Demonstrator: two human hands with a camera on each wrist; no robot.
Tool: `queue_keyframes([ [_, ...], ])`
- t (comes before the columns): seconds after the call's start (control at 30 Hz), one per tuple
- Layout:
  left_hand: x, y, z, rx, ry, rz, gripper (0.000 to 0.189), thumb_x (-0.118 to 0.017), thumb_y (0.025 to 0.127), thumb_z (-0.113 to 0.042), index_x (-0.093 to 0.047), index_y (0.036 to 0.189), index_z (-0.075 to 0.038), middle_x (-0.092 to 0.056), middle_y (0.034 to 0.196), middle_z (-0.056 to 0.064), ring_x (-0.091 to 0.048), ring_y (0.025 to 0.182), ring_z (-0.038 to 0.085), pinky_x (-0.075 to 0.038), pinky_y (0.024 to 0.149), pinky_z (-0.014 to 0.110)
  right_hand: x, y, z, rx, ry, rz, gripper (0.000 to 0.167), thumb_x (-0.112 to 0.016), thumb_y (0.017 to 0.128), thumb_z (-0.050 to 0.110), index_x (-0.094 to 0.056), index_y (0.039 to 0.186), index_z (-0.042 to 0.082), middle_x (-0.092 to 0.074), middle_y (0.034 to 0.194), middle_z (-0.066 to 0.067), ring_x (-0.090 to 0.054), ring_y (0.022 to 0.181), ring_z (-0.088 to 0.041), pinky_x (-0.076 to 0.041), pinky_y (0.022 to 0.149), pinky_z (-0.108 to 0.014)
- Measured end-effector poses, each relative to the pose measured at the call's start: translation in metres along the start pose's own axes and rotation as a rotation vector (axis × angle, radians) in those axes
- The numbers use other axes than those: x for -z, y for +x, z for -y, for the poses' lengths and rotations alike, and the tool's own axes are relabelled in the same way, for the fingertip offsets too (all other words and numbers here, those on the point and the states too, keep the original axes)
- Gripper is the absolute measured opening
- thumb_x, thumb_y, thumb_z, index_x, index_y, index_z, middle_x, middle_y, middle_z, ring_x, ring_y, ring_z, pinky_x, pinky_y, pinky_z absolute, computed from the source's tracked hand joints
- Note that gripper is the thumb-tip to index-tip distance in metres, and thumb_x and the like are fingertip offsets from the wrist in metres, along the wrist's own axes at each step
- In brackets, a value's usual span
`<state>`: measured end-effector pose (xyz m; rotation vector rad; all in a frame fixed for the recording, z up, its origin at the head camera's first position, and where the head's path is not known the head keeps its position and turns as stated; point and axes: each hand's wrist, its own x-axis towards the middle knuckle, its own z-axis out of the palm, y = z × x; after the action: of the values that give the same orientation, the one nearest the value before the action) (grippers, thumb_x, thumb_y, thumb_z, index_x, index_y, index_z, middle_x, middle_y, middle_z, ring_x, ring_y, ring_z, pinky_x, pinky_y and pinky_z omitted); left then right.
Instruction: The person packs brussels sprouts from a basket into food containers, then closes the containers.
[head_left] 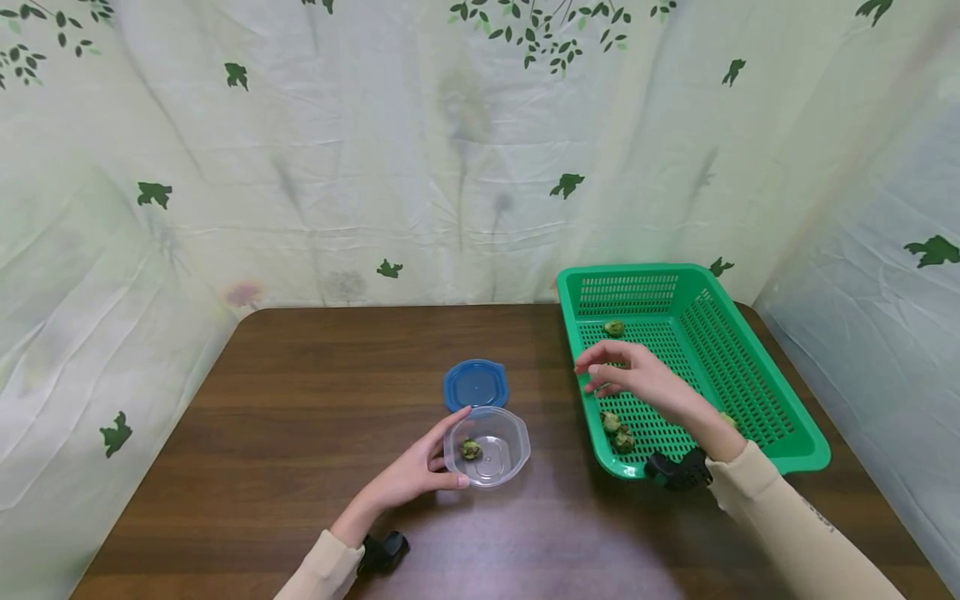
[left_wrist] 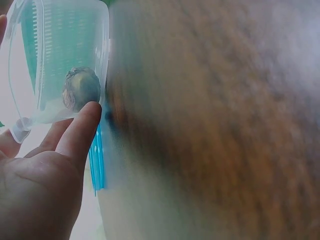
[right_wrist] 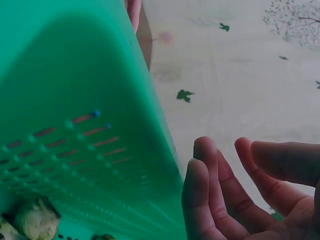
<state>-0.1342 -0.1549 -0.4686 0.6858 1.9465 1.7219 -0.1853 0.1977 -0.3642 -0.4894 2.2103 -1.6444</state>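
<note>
Container of clear plastic (head_left: 508, 454), rounded and tub-like, is in my left hand (head_left: 408, 475), thumb and fingers grasping its side. One small greenish-brown roundish piece (head_left: 471, 450) sits inside, close to those fingers. Round blue plastic lid (head_left: 476, 383) lies on the brown wood-grain table (head_left: 315, 400), just beyond my left fingertips. My right hand (head_left: 637, 375) is released, fingers loosely bent, above the left side of a green rectangular perforated plastic basket (head_left: 735, 358). More greenish-brown pieces (head_left: 622, 439) lie in it, some beyond that hand, some nearer me.
</note>
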Motion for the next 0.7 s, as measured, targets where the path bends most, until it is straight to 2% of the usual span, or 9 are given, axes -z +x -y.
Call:
queue_keyframes([
  [0.2,0.0,0.0,-0.001,-0.001,0.003,-0.003,0.087,-0.07,0.087,-0.005,-0.016,0.154,-0.015,-0.018,0.153,0.025,-0.031,0.134,0.042,-0.042,0.098,0.041,0.013,-0.001,-0.003,-0.016,0.008,-0.016,0.029,-0.055,0.098,0.011,-0.054,0.119,-0.009,-0.056,0.116,-0.029,-0.064,0.095,-0.036,-0.053,0.081,-0.039],
  [0.37,-0.001,-0.001,-0.002,0.002,-0.001,-0.003,0.087,-0.071,0.086,-0.005,-0.016,0.154,-0.014,-0.018,0.152,0.026,-0.033,0.133,0.042,-0.043,0.097,0.04,0.022,-0.002,-0.007,-0.024,-0.01,-0.019,0.032,-0.054,0.098,0.012,-0.052,0.119,-0.011,-0.059,0.113,-0.022,-0.064,0.093,-0.034,-0.051,0.085,-0.048],
  [0.5,-0.001,-0.001,-0.002,0.009,0.0,-0.004,0.087,-0.071,0.087,-0.006,-0.015,0.154,-0.015,-0.018,0.153,0.025,-0.032,0.134,0.042,-0.043,0.097,0.04,0.028,-0.002,-0.009,-0.036,-0.025,-0.026,0.033,-0.054,0.099,0.013,-0.051,0.121,-0.011,-0.059,0.112,-0.019,-0.063,0.095,-0.039,-0.049,0.087,-0.051],
  [0.7,-0.001,-0.001,-0.001,0.014,0.007,-0.004,0.086,-0.07,0.087,-0.007,-0.015,0.154,-0.015,-0.018,0.153,0.024,-0.031,0.134,0.042,-0.042,0.098,0.04,0.038,0.0,-0.015,-0.055,-0.053,-0.028,0.03,-0.052,0.099,0.013,-0.053,0.12,-0.009,-0.058,0.114,-0.02,-0.058,0.1,-0.046,-0.053,0.082,-0.04],
])
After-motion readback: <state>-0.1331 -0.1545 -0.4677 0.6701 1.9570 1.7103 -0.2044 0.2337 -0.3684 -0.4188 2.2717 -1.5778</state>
